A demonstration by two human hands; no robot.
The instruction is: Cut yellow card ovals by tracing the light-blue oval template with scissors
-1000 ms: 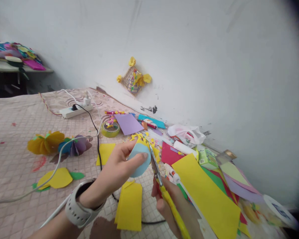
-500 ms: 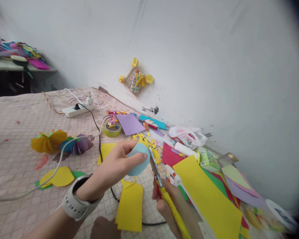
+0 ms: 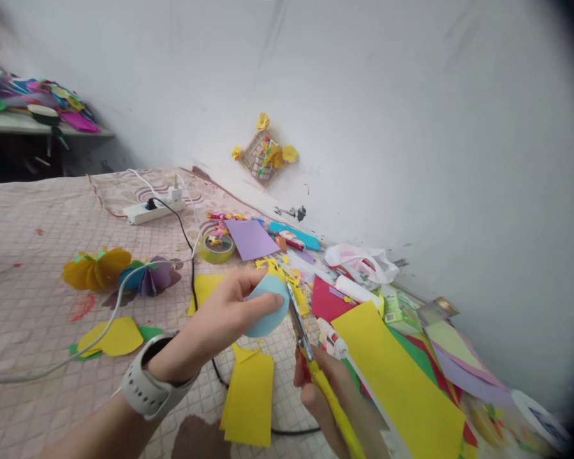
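My left hand, a white watch on its wrist, pinches a rounded light blue paper piece between thumb and fingers. My right hand grips yellow-handled scissors, whose blades point up along the right edge of the blue piece. Both hands hover above a yellow paper sheet lying on the pink tiled cloth.
A large yellow sheet tops a pile of coloured paper at right, beside a glue stick and green box. Paper flowers, yellow cut-outs, tape roll, purple sheet, power strip and cables lie at left and behind.
The view has drifted slightly; both hands keep their hold, and the scissors stay at the edge of the blue piece.
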